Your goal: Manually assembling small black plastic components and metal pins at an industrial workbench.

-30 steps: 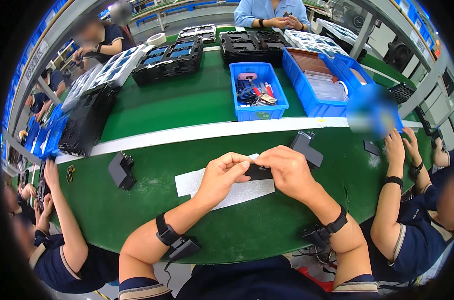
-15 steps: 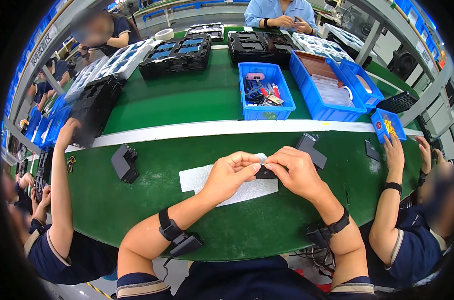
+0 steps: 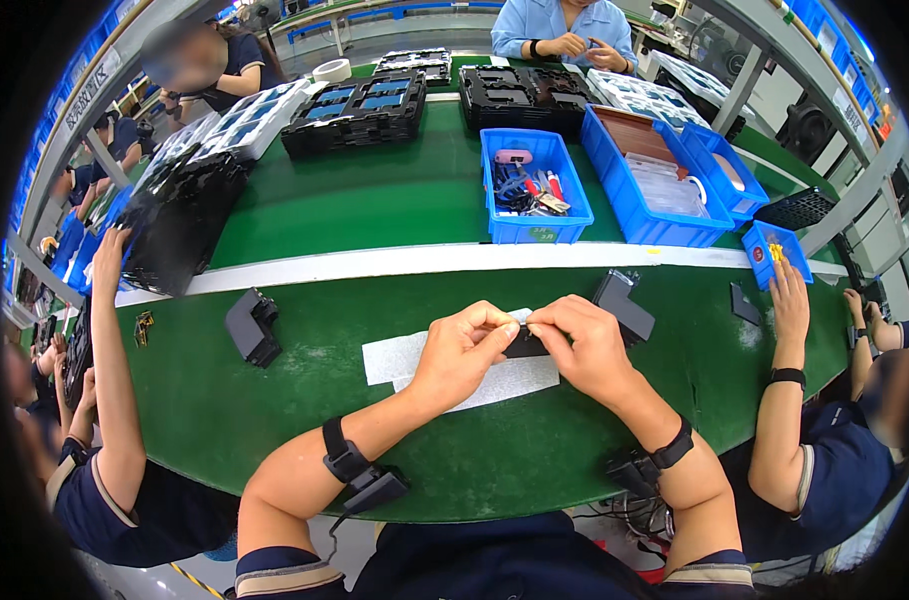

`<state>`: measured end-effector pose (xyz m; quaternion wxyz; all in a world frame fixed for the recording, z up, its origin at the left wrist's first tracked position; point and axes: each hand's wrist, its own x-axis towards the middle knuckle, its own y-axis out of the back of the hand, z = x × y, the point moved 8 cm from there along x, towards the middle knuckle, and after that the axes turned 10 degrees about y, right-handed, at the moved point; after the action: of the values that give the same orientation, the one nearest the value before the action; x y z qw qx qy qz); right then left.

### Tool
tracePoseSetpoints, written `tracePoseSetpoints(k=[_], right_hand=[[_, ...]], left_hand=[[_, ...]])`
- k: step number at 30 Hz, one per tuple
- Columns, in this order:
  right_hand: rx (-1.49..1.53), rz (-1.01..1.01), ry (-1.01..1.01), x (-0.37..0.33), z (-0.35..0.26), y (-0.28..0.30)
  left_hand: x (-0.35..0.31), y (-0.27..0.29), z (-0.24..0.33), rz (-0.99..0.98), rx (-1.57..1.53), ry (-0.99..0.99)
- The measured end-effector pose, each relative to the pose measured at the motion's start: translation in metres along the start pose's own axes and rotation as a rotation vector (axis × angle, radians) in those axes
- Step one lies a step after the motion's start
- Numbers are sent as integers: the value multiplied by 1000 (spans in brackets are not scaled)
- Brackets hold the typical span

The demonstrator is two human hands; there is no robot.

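My left hand (image 3: 461, 352) and my right hand (image 3: 582, 345) meet over the middle of the green bench, thumbs and forefingers pinched close together. A tiny pale bit shows at the fingertips, too small to name. Just below the fingertips, between the hands, is a small black part (image 3: 526, 345), mostly hidden by my fingers. Under it two white sheets (image 3: 392, 358) lie overlapping on the bench. To the left sits a black L-shaped block (image 3: 246, 328); a similar black block (image 3: 624, 305) sits right behind my right hand.
Beyond the white strip (image 3: 374, 262) stand blue bins (image 3: 537, 232) with tools and parts, plus stacked black trays (image 3: 354, 120). A co-worker's hand (image 3: 109, 265) touches a tray stack at left; another's hand (image 3: 791, 300) is at a small blue bin (image 3: 759, 265) on the right.
My hands stay pinched together in nearly the same place. The left co-worker's hand has shifted left along the tray stack, which now leans differently. The right co-worker's hand has moved slightly.
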<state>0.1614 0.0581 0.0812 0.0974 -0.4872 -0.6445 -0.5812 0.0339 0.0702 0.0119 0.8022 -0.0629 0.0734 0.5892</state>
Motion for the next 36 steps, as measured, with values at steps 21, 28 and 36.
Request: tracePoseSetpoints(k=[21,28,36], right_hand=[[75,-3,-162,-19,23,-14],[-25,-48,-73,-16,4,-19],[-157,85,57,-14,-9,-11]], left_hand=[[1,4,-3,82,-63,16],[-1,6,0,105,-70,2],[0,7,4,95,-29,-45]])
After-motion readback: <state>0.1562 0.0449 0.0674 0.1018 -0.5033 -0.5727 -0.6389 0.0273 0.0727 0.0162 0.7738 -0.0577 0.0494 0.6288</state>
